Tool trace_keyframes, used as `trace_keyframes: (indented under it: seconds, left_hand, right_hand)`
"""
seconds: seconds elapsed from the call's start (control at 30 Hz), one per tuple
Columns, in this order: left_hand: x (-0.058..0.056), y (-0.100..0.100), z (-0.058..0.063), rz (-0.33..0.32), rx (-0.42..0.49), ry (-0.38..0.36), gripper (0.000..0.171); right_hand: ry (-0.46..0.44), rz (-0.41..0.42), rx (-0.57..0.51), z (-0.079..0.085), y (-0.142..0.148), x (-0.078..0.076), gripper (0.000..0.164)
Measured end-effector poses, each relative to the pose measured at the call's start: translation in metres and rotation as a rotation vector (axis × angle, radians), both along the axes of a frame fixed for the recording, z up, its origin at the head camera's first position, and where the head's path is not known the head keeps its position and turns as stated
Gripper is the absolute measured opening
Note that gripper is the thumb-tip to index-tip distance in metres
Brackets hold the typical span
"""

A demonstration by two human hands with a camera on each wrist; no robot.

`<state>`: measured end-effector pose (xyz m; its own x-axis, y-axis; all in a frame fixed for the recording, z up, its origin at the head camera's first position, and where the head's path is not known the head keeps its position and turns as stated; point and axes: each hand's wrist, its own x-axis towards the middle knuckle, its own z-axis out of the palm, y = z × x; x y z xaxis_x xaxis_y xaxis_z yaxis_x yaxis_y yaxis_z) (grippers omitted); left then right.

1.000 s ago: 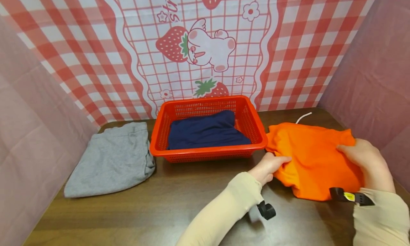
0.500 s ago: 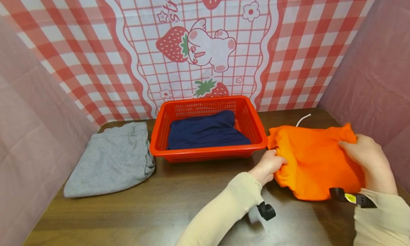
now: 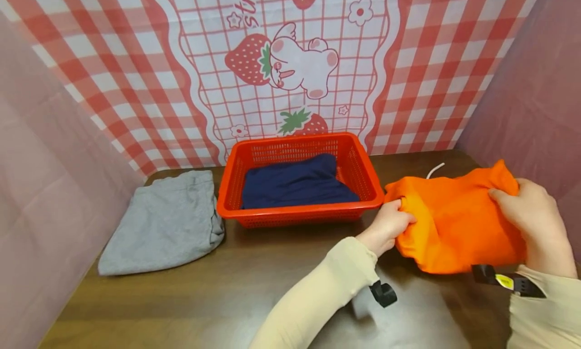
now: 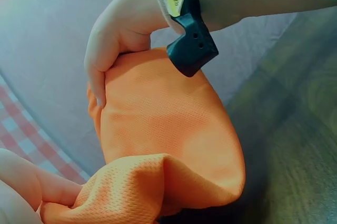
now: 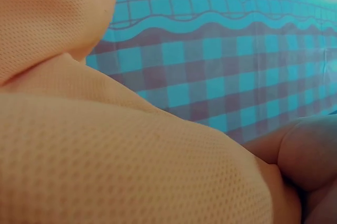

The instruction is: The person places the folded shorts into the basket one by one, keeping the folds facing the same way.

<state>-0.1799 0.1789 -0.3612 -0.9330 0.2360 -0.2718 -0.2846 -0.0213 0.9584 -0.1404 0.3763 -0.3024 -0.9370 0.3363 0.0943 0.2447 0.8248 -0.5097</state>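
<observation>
Presently on the brown table (image 3: 254,293): one grey garment (image 3: 165,220), folded, at left, beside the red basket (image 3: 299,211); one white cord (image 3: 435,170), partly visible behind the orange cloth (image 3: 458,220). Backdrop (image 3: 436,86): red-and-white checks. The red basket, perforated and upright, contains one navy garment (image 3: 297,185), folded. The orange cloth: right of the red basket, left end close to its rim; long axis roughly left to right, far right corner peaking upward. Left hand (image 3: 386,225): pinching the cloth's left end. Right hand (image 3: 533,213): gripping its right end, thumb on the near face.
</observation>
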Motion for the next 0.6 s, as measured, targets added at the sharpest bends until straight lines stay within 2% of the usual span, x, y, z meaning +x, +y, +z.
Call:
trace_keyframes:
  seconds: [0.13,0.3,0.6]
  left_hand:
    - [0.0,-0.002,0.008,-0.023,-0.008,0.016,0.018]
    - [0.0,-0.007,0.015,-0.044,0.03,0.022,0.014]
    - [-0.001,-0.013,0.025,-0.084,0.042,0.025,0.016]
  right_hand:
    - [0.029,-0.032,-0.035,0.005,-0.004,0.003,0.053]
    - [0.059,-0.07,-0.054,0.01,-0.009,0.005,0.054]
    - [0.131,-0.111,-0.084,0.023,-0.02,0.007,0.054]
